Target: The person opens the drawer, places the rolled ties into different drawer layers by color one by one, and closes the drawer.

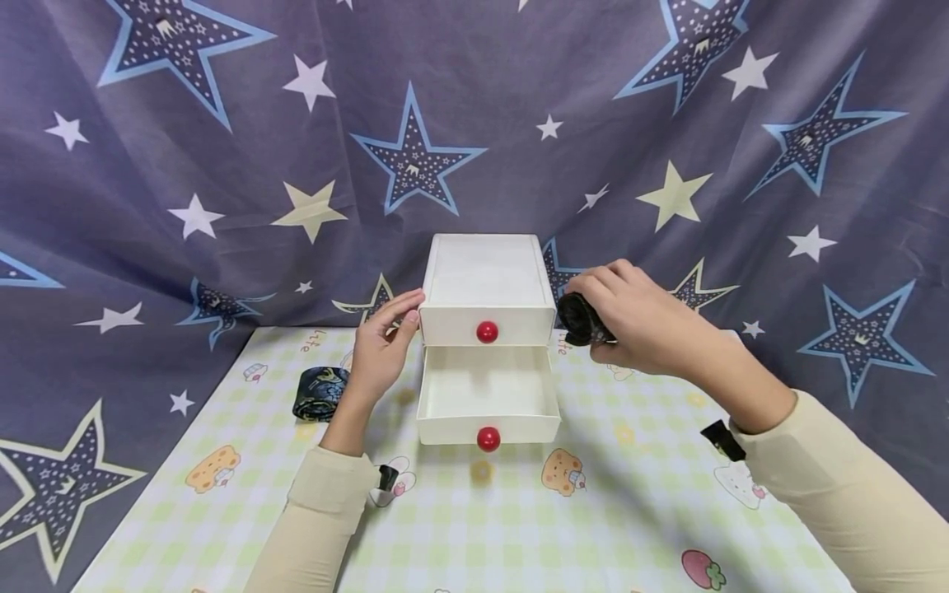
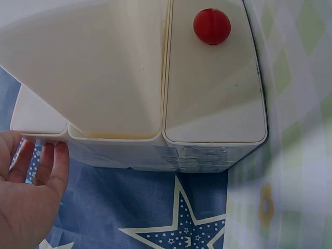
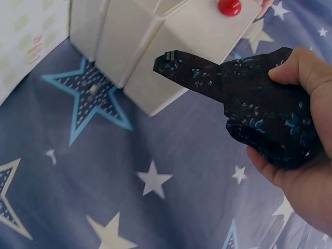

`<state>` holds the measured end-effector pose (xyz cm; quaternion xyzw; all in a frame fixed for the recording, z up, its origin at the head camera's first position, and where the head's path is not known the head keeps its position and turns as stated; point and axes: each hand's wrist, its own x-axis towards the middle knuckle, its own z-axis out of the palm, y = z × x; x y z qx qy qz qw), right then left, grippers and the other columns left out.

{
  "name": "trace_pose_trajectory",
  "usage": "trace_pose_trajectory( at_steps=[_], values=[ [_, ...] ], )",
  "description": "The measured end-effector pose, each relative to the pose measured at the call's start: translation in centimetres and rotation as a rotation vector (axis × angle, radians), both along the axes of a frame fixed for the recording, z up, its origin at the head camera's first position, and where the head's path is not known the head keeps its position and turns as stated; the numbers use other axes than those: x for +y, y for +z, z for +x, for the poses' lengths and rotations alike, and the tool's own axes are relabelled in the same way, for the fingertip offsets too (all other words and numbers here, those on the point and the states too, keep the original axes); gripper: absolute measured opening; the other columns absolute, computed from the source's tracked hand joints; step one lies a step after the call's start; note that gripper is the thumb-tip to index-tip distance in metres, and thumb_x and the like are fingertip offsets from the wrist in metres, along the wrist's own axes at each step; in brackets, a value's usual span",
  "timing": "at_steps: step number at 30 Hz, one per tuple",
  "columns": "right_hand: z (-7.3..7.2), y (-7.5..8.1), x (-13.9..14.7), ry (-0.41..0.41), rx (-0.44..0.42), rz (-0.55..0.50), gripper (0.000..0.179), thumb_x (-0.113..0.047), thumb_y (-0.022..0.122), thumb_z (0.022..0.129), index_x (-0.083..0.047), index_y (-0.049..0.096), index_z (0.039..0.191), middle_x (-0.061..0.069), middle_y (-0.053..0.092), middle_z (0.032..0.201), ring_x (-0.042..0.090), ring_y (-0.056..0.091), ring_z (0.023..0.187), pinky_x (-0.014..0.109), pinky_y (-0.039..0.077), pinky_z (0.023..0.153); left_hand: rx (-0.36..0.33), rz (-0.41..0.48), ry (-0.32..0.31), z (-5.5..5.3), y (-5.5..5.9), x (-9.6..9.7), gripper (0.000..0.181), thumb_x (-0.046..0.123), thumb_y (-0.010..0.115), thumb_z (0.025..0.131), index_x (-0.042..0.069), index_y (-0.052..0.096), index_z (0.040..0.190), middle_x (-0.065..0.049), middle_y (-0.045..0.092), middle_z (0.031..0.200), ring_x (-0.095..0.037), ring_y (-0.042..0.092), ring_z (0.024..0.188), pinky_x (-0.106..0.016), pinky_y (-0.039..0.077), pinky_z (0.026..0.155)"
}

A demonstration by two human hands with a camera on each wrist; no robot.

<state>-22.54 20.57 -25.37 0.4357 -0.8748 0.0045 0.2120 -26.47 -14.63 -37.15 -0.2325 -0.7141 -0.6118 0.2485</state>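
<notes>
A white drawer cabinet [image 1: 485,272] stands on the table, its middle drawer [image 1: 489,395] pulled out and bare inside. The left hand [image 1: 381,350] rests its fingertips against the cabinet's upper left side; the left wrist view shows these fingers fairly straight at the top section's edge. To the right of the cabinet, raised off the table, the right hand [image 1: 630,317] grips a dark rolled necktie [image 3: 270,104] with small blue flowers. Its narrow tail sticks out of the roll towards the cabinet. Another rolled necktie [image 1: 320,394], dark with a blue pattern, lies left of the left forearm.
Red round knobs [image 1: 487,332] mark the drawer fronts. Below the open drawer, the bottom drawer [image 2: 218,88] is closed in the left wrist view. A checked cloth [image 1: 245,511] covers the table, and a star-patterned curtain [image 1: 511,181] hangs behind.
</notes>
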Motion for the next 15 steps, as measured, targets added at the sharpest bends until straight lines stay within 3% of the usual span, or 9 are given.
trace_pose_trajectory(
  at_steps=[9, 15],
  values=[
    [1.0, -0.7, -2.5, 0.132, 0.01, -0.06, 0.064, -0.009, 0.077, 0.069, -0.003, 0.056, 0.129, 0.012, 0.062, 0.121, 0.035, 0.054, 0.109, 0.049, 0.045, 0.099, 0.002, -0.003, 0.001, -0.1, -0.2, 0.0, 0.029, -0.001, 0.059, 0.102, -0.011, 0.064, 0.129, -0.025, 0.059, 0.14, -0.006, 0.063, 0.112, -0.017, 0.054, 0.088],
    [1.5, -0.7, -3.9, 0.188, -0.046, -0.11, 0.066, -0.007, 0.076, 0.069, -0.004, 0.055, 0.131, 0.011, 0.058, 0.123, 0.032, 0.052, 0.11, 0.046, 0.045, 0.1, 0.005, -0.001, 0.004, -0.2, -0.2, -0.1, 0.029, -0.001, 0.059, 0.102, -0.01, 0.065, 0.13, -0.025, 0.059, 0.14, -0.005, 0.063, 0.111, -0.016, 0.054, 0.086]
  ],
)
